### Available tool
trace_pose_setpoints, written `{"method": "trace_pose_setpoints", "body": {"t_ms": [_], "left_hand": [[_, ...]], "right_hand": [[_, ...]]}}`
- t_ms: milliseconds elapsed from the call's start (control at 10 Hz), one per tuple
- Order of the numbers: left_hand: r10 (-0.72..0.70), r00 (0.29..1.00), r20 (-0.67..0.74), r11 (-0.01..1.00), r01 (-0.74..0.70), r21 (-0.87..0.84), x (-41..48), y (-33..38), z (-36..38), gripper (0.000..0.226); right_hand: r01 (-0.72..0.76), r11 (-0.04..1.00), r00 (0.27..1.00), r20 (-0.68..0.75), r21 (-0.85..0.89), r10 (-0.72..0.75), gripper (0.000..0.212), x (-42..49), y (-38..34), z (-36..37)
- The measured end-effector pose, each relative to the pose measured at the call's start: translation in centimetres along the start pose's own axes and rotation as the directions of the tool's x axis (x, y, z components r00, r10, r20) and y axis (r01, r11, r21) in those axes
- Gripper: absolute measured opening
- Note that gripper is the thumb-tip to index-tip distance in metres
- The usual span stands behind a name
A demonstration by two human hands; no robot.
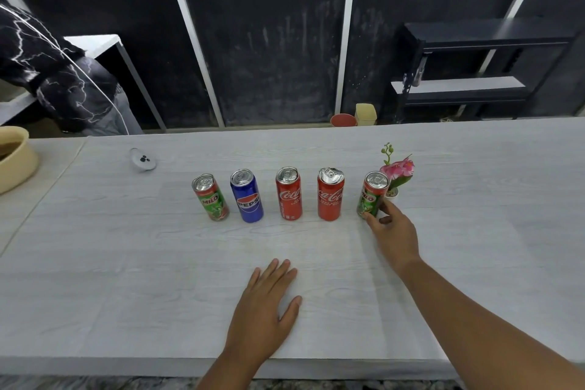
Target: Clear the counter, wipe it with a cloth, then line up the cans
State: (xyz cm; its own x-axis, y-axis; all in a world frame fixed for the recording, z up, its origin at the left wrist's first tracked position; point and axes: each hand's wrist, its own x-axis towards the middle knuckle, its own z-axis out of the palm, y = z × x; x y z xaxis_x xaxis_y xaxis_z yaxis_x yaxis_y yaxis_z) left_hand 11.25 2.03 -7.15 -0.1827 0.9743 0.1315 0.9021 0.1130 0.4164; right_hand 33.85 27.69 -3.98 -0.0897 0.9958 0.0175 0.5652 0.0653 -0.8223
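Several cans stand upright in a row on the pale wooden counter [126, 263]. From the left: a green Milo can [211, 197], a blue Pepsi can [247, 196], a red Coca-Cola can [289, 194], a second red Coca-Cola can [330, 194] with a dented top, and another Milo can [372, 196]. My right hand [392, 228] grips the lower right side of that last Milo can with thumb and fingers. My left hand [269, 304] lies flat and open on the counter near the front edge, holding nothing. No cloth is in view.
A small pink flower in a white pot [397, 172] stands just behind the right Milo can. A white controller [142, 160] lies at the back left, and a tan bowl [14, 158] sits at the far left. A person in a dark patterned sleeve [57, 73] leans behind the counter.
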Motion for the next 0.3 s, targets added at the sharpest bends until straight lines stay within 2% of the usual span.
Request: {"method": "trace_pose_setpoints", "body": {"t_ms": [300], "left_hand": [[0.025, 0.999, -0.045, 0.999, -0.024, 0.022, -0.1, -0.2, 0.4, 0.057]], "right_hand": [[-0.021, 0.999, 1.000, 0.002, 0.047, 0.021, 0.070, -2.7, 0.2, -0.3]]}}
